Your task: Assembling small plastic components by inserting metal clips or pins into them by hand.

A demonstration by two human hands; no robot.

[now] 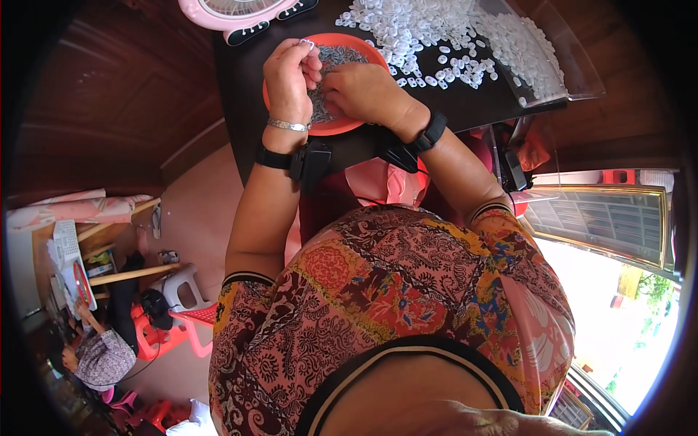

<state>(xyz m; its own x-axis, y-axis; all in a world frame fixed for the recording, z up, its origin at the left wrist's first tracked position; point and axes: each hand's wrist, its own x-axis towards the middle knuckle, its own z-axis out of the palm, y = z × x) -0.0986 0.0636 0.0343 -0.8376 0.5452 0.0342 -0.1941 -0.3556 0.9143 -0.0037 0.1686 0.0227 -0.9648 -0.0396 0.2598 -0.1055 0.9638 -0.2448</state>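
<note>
A round orange basin [274, 98] stands on the dark table, filled with small grey metal pieces [342, 55] that look like screws. My left hand [289, 78] is raised over its left side with the fingers curled in. Between thumb and forefinger it pinches a small white plastic piece [308, 43]. My right hand [369, 90] reaches over the basin from the right, its fingers bent down among the grey pieces. Those fingertips are partly hidden, so what they hold does not show.
Many small white oval plastic pieces [411, 29] lie heaped on the dark tabletop [454, 109], spilling from a clear tray [574, 69] at right. A pink fan [233, 9] stands behind the basin. Another person [105, 356] sits at far left near red plastic chairs [156, 336].
</note>
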